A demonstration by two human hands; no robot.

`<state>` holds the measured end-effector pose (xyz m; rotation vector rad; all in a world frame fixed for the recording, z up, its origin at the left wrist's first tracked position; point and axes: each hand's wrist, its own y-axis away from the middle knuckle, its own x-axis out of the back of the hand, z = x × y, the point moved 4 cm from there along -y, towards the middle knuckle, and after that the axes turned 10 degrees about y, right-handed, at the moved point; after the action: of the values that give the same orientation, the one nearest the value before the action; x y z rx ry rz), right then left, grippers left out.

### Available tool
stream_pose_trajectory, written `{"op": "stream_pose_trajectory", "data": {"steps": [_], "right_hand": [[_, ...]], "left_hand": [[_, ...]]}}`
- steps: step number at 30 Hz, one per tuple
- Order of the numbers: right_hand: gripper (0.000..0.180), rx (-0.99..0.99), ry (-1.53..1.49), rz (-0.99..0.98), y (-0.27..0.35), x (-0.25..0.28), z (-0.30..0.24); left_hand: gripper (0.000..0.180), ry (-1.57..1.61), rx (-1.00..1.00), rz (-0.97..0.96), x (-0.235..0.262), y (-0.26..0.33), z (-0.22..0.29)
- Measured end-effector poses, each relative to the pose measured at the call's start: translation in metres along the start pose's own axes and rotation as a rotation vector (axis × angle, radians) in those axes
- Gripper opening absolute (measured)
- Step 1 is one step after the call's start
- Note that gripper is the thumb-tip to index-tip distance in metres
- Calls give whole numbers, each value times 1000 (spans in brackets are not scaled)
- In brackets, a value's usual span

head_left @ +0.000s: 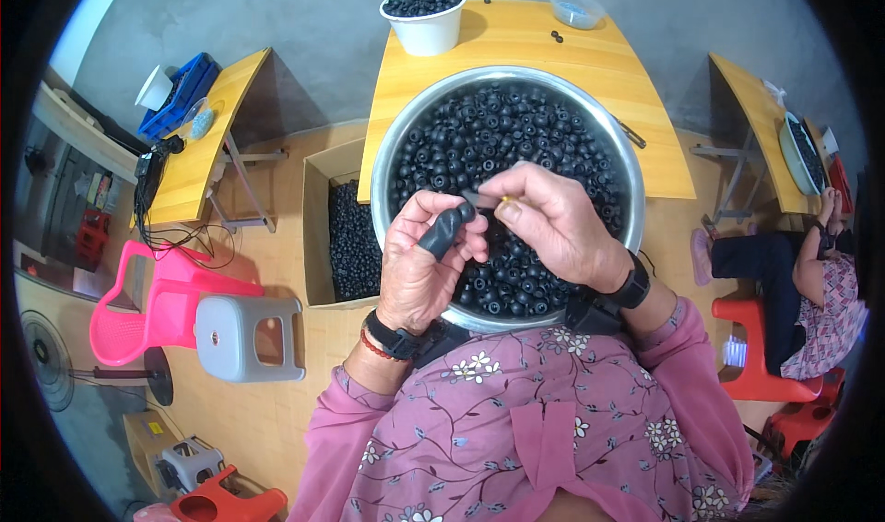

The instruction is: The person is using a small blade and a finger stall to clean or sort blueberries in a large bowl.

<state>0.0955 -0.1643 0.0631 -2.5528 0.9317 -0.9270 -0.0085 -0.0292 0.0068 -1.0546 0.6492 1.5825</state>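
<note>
A person in a pink flowered shirt (489,411) works over a metal bowl (597,111) heaped with black beads (521,139). Above it, the left hand (419,250) pinches a single bead (466,212) beside a smooth black piece (441,234); whether that is held or worn is unclear. The right hand (567,231) clamps a small thin tool (481,199) between thumb and fingers, its tip at the bead. A cardboard box (316,208) of similar beads stands left of the wooden table (544,56); a bead-filled white tub (426,37) sits at the far end, near a clear dish (577,11).
</note>
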Motion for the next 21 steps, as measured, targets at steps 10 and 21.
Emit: {"op": "stream_pose_trajectory", "data": {"steps": [10,21], "right_hand": [[19,205,127,-46,-1,-4,-8],[17,219,137,-27,-1,-4,-8]], "left_hand": [[17,20,-19,-32,3,0,0],[15,27,-13,-4,2,1,0]]}}
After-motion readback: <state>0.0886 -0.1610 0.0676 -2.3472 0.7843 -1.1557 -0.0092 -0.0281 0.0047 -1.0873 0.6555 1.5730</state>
